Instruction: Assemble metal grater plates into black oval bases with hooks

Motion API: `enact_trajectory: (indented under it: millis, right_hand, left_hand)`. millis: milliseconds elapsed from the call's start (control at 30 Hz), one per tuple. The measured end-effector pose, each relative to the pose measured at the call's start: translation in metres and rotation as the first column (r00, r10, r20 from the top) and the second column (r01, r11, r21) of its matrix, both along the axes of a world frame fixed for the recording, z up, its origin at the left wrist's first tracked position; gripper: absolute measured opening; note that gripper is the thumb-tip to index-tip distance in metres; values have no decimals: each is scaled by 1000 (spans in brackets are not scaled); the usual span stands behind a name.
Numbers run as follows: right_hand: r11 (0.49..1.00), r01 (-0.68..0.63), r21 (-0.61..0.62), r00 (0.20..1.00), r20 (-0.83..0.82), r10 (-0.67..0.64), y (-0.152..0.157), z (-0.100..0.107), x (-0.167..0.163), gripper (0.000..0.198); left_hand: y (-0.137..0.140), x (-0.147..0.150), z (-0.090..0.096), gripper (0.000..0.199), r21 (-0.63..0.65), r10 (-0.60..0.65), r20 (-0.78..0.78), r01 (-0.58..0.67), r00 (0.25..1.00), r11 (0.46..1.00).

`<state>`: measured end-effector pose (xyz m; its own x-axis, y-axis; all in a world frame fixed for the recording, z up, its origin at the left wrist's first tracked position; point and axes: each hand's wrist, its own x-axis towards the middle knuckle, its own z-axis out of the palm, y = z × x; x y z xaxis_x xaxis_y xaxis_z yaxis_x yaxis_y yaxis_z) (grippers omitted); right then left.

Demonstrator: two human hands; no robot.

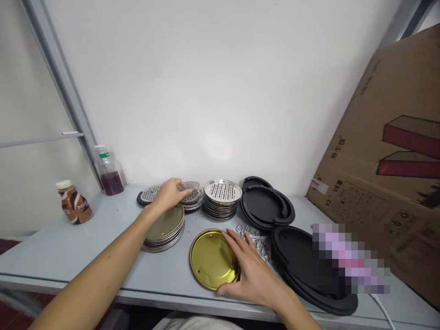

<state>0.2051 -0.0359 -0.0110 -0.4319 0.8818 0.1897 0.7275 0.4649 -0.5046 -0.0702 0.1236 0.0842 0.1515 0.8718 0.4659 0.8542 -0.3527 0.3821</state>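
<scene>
My left hand [172, 192] reaches to the back of the table, its thumb and fingers closed on the edge of a round perforated metal disc [192, 186]. Under that disc is a stack of similar perforated discs [193, 206]. A shallow gold round dish [211, 259] lies near the table's front edge. My right hand [252, 270] curves around the dish's right rim, thumb at the front and fingers at the back. Below my left forearm stands a stack of dull gold round plates [168, 224], partly hidden.
Silver slotted discs [222, 191] are stacked at the back. Black round trays [264, 206] and black plates [305, 266] lie to the right, with small wire rings [259, 245] between. Two bottles, one brown [76, 204], one with red liquid [112, 181], stand left. A cardboard box [371, 183] leans at right.
</scene>
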Motion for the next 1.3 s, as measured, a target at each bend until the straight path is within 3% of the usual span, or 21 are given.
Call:
enact_trajectory:
  millis: [133, 367, 667, 833, 867, 933, 1000, 1067, 1167, 1300]
  right_hand:
    - [1000, 14, 1, 999, -37, -14, 2, -4, 0, 127]
    - [1000, -1, 12, 996, -89, 2, 2, -4, 0, 118]
    - [1000, 2, 11, 998, -62, -2, 1, -2, 0, 117]
    - [1000, 5, 21, 996, -91, -3, 1, -3, -1, 115]
    - [1000, 6, 22, 995, -97, -4, 1, -4, -1, 116]
    - [1000, 17, 22, 992, -122, -14, 1, -6, -1, 112]
    - [999, 34, 27, 986, -163, -29, 3, -9, 0, 99]
    - [997, 59, 44, 978, -203, -49, 5, -14, 2, 80]
    - [992, 98, 74, 966, -245, -77, 11, -22, 5, 66]
    - [987, 87, 134, 975, -216, -57, 15, -23, 5, 53]
  left_hand:
    - [-12, 0, 7, 27, 7, -8, 75, 8, 997, 1000]
    - [-33, 8, 11, 29, -2, -73, 125, 74, 989, 997]
    - [-33, 4, 5, 23, 26, -130, 142, 128, 981, 991]
    - [-68, 6, 10, 18, 83, -189, 166, 177, 968, 981]
    - [-80, 10, 6, 17, 104, -224, 158, 210, 962, 972]
    - [-103, 17, -9, 14, 183, -405, 97, 384, 909, 905]
    - [-123, 24, -30, 9, 209, -541, 36, 523, 840, 826]
    - [-135, 28, -52, 9, 212, -591, 11, 575, 807, 790]
    - [-141, 30, -79, 13, 186, -614, 28, 599, 789, 779]
    - [-140, 30, -93, 15, 94, -635, 103, 628, 765, 772]
